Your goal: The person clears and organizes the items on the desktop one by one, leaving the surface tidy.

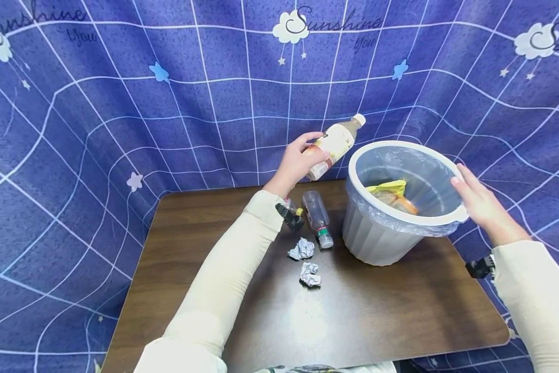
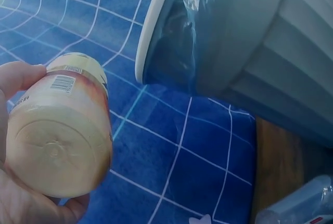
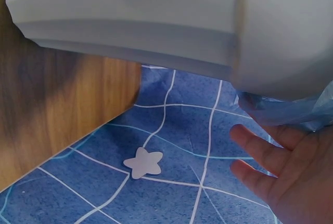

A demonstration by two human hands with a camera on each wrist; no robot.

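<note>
My left hand [image 1: 300, 158] grips a plastic bottle [image 1: 339, 140] with a white cap and a cream label. The bottle tilts, cap up and to the right, in the air left of the trash can. Its pale base [image 2: 54, 151] faces the left wrist view. My right hand [image 1: 482, 204] holds the right rim of the grey trash can [image 1: 377, 235], with fingertips over the white edge and other fingers [image 3: 260, 146] below the rim. A clear liner [image 1: 428, 228] folds over the rim. Inside lie a yellow wrapper [image 1: 391, 187] and an orange-and-clear item [image 1: 402, 205].
An empty-looking clear bottle [image 1: 313, 207] with a green-banded neck lies left of the trash can on the wooden table [image 1: 190, 248]. Another small item with a yellow cap [image 1: 299, 212] is partly hidden by my left wrist. Two crumpled paper balls [image 1: 302, 249] lie nearer. A blue curtain [image 1: 214, 103] hangs behind.
</note>
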